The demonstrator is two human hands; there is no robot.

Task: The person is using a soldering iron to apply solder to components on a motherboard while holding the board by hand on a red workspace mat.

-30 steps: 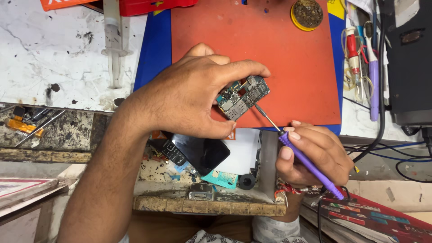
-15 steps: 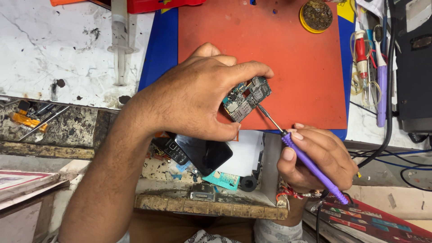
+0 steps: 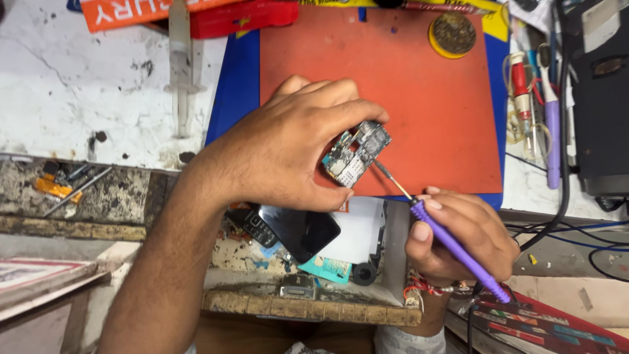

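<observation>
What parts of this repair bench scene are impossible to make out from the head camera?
- The small green circuit board: its left part is covered by the fingers of the left hand, and its components are too small to identify.
- The purple-handled soldering iron: much of its grip is wrapped by the right hand.
- The black box-shaped machine: cut off by the right edge.
- The clear plastic syringe: its top is cut off by the upper edge.
</observation>
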